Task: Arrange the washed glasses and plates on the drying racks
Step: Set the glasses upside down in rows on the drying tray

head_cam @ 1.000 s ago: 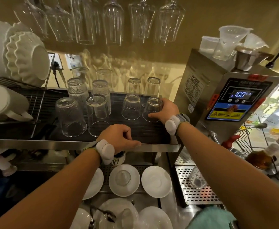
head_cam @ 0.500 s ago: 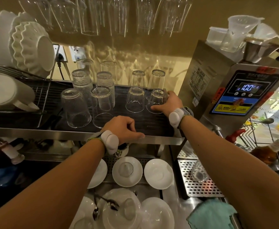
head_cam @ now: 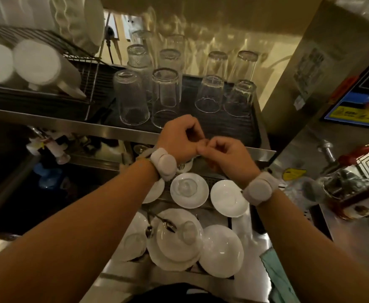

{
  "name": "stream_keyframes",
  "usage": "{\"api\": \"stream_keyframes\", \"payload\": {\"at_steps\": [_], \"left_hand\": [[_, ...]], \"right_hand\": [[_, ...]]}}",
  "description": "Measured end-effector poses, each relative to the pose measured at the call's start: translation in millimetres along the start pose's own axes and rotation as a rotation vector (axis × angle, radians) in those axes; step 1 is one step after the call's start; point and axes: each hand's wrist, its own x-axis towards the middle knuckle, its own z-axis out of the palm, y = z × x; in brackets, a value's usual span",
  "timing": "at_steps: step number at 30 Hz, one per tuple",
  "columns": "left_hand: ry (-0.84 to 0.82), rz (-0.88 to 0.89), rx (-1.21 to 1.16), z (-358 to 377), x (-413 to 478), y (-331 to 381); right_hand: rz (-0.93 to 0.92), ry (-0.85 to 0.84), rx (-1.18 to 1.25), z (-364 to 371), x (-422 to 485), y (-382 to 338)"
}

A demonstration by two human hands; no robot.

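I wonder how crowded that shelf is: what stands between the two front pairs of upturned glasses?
Nothing: in the head view, bare dark mat separates the left pair from the right pair.

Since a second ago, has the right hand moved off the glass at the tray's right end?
Yes. The right hand has left the front-right glass and pulled back over the shelf's steel front edge, meeting the left hand there.

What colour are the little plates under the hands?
White, seen in the head view: the saucers.
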Motion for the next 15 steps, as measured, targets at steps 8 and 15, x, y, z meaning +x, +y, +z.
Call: {"api": "stream_keyframes", "payload": {"at_steps": [8, 15], "left_hand": [[-0.094, -0.176, 0.247, -6.3, -94.8, -51.8], [-0.582, -0.71, 0.412, -5.3, -184.1, -123.2]], "right_hand": [[0.355, -0.06, -0.14, 44.5, -15.2, 111.6], [0.528, -0.237, -0.471, 88.0, -38.5, 180.3]]}}
